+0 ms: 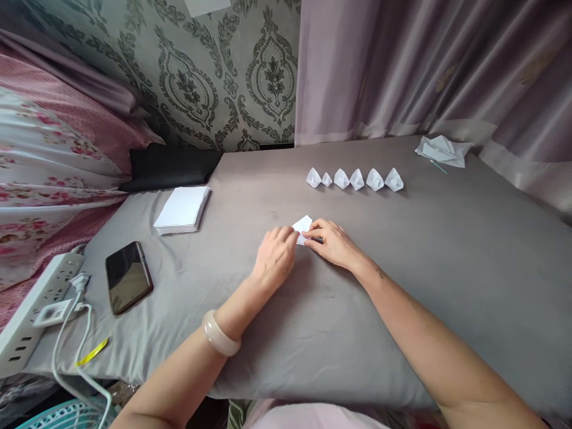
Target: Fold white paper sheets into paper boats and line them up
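A small white folded paper [303, 226] lies on the grey cloth-covered table [402, 286] in front of me. My left hand [276, 257] rests on its left side with fingers curled down onto it. From the right, my right hand [331, 242] presses its fingertips on the same paper. Most of the paper is hidden under the fingers. A pale bangle [218, 335] sits on my left wrist.
Several finished folded paper shapes [355, 179] stand in a row farther back. A stack of white sheets [182, 210] lies at the left, a black phone [127, 276] nearer. A crumpled paper pile [442, 149] is back right. A power strip [31, 310] with cables hangs at the left edge.
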Demonstrator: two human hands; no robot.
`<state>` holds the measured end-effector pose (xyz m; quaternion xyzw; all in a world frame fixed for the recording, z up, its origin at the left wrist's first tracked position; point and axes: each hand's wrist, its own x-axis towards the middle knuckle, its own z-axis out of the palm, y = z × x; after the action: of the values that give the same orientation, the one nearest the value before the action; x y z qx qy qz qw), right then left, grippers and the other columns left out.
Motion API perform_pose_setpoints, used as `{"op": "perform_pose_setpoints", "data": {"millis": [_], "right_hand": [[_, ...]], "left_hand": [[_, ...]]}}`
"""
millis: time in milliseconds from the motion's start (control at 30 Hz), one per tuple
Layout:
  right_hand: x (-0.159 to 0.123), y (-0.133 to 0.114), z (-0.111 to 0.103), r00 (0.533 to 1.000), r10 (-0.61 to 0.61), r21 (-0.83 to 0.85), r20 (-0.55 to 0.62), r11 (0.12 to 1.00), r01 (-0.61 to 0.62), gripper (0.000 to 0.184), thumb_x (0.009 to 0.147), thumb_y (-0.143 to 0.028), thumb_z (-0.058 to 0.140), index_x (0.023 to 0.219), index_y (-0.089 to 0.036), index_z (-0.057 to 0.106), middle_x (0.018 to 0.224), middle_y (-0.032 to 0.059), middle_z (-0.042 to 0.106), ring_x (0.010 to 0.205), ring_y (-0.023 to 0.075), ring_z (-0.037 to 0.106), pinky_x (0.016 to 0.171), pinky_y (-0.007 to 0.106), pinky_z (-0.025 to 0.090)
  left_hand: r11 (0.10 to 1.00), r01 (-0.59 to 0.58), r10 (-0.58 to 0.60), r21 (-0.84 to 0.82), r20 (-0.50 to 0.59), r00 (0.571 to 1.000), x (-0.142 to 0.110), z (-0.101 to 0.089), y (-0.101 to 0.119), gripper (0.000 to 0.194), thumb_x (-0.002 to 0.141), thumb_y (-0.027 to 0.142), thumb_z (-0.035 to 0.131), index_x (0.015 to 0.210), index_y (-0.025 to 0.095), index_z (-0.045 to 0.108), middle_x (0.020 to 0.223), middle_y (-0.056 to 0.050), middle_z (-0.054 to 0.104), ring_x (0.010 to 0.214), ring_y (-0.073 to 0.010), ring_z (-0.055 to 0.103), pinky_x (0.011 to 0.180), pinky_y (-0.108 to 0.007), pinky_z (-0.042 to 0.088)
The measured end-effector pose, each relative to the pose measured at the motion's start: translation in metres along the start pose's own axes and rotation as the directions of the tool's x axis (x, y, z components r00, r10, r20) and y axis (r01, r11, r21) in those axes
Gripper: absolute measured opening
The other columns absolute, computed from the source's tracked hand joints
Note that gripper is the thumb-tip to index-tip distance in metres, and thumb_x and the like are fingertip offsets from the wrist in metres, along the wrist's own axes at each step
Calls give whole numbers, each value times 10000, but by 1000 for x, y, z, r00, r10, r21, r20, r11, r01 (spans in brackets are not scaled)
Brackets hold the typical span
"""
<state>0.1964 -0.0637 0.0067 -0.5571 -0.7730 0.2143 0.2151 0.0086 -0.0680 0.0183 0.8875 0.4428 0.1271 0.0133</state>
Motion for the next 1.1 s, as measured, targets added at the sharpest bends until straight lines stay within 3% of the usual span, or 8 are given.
{"op": "perform_pose_setpoints", "data": {"millis": [133, 300, 467, 633, 767, 1100], "right_hand": [[-1, 3, -3, 999, -33, 8, 16, 999, 33, 273, 923, -275, 503, 1102, -309, 707, 1109, 38, 627, 1029, 207, 559, 934, 376, 429], [7, 10, -12, 988, -106, 32, 111, 994, 104, 412, 909, -122, 431, 1159, -339, 675, 1109, 28, 630, 1015, 189, 559, 907, 348, 429], [23, 7, -22, 972, -151, -59, 181, 985, 164, 282, 913, -192, 479, 988, -294, 731, 1022, 37, 661, 1014, 220, 543, 944, 414, 372], [34, 11, -25, 964, -170, 43, 203, 985, 165, 183, 878, -189, 537, 927, -234, 707, 1004, 40, 648, 1012, 201, 539, 904, 348, 407], [35, 18, -24, 966, -171, 93, 197, 984, 155, 158, 859, -213, 565, 959, -236, 685, 1007, 35, 640, 1012, 194, 539, 867, 319, 426], [40, 19, -11, 984, -164, 133, 76, 979, 153, 154, 856, -199, 571, 837, -241, 718, 930, 21, 661, 896, 177, 546, 854, 328, 428]], "left_hand": [[994, -53, 52, -99, -11, 999, -9, 8, 19, 313, 983, 216, 299, 1198, 149, 517, 1143, -124, 599, 1097, -239, 546, 964, -377, 451], [992, -15, 16, -127, 3, 1000, -11, 11, 18, 382, 983, 293, 332, 1291, 126, 484, 1267, -156, 565, 1226, -269, 495, 1042, -414, 426], [997, -10, 11, -81, 10, 1000, -12, 10, 20, 396, 975, 299, 342, 1285, 111, 503, 1317, -173, 556, 1255, -293, 494, 1090, -457, 376], [997, -47, 50, -56, 42, 998, -11, 9, 26, 456, 977, 321, 326, 1300, 34, 472, 1343, -222, 534, 1311, -313, 450, 1080, -430, 396], [998, -60, 60, -2, 66, 996, -11, 8, 30, 528, 972, 359, 330, 1324, -22, 432, 1361, -258, 507, 1322, -336, 431, 1101, -451, 357], [996, -89, 89, 7, 57, 994, -12, 10, 31, 494, 976, 362, 319, 1302, 18, 459, 1273, -205, 561, 1261, -329, 461, 1061, -465, 371]]}}
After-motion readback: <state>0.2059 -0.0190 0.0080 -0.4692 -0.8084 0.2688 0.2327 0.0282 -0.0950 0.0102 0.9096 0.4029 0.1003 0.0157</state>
